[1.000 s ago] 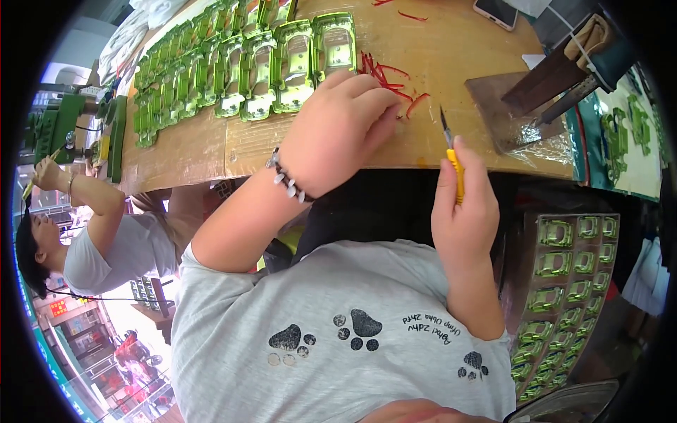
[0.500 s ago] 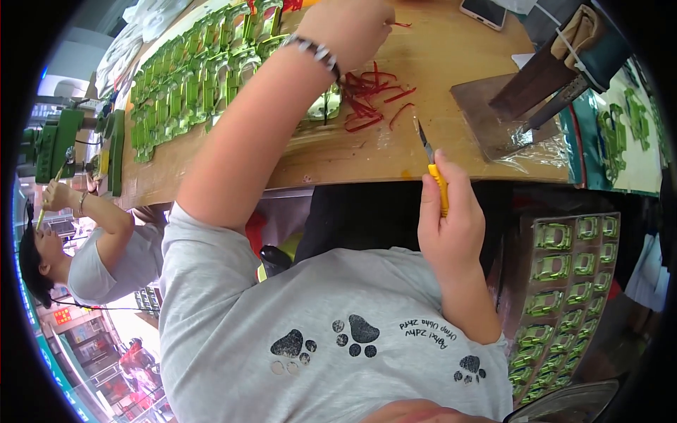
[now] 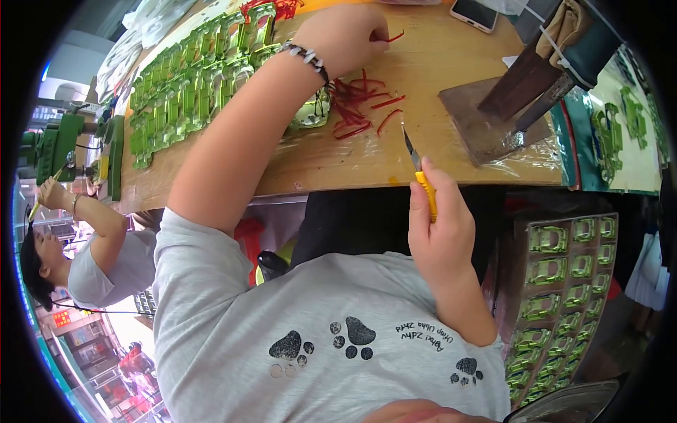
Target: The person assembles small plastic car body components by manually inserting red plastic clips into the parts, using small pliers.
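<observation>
**Strips (image 3: 352, 106) lie red and tangled at twelve**

We see them heaped on the table (image 3: 317, 166), thin, curled and glossy; single ones are hard to make out. Our left hand (image 3: 342, 39), beyond them at twelve, has curled fingers, partly hidden; we cannot tell whether they pinch the strip end (image 3: 397, 35) jutting out toward two. At three, our right hand (image 3: 444, 222) is wrapped around a yellow knife (image 3: 424, 183), its blade pointing toward eleven. Our left forearm hides some green frames (image 3: 176, 102) at ten; the top edge crops a phone (image 3: 474, 14).

Bright light glows left of the brown table (image 3: 422, 67).
</observation>
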Demonstrator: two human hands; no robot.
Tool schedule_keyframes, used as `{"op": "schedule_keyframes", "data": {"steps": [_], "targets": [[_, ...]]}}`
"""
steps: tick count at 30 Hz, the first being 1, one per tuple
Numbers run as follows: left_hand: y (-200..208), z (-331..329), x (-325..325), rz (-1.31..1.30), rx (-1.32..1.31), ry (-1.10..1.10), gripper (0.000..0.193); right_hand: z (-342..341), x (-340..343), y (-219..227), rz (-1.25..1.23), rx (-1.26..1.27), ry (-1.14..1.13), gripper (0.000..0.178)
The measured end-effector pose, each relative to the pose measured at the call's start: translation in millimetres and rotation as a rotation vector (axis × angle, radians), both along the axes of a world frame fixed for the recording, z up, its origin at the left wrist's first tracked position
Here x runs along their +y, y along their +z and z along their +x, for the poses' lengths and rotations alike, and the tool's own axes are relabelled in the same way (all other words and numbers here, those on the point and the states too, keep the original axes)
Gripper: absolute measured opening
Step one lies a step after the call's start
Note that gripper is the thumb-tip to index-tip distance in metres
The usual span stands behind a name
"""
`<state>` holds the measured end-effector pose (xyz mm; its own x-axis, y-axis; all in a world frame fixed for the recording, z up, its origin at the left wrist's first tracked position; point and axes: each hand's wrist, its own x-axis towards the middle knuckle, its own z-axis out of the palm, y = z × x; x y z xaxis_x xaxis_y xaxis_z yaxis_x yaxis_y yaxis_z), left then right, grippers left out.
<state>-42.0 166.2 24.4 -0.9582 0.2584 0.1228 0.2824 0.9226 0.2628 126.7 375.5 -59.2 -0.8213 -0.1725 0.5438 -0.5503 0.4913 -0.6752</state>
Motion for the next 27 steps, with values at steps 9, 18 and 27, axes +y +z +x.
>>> {"op": "schedule_keyframes", "data": {"steps": [9,18,27], "targets": [[10,96,5,0.769,-0.431,-0.125,0.021,6,3,9,-0.051,0.139,-0.011,0.033],[4,132,9,1.095,-0.698,-0.044,0.019,11,3,23,0.115,0.075,-0.066,0.035],[-2,132,7,1.174,-0.801,-0.012,0.019,16,1,23,0.096,0.12,-0.005,0.035]]}}
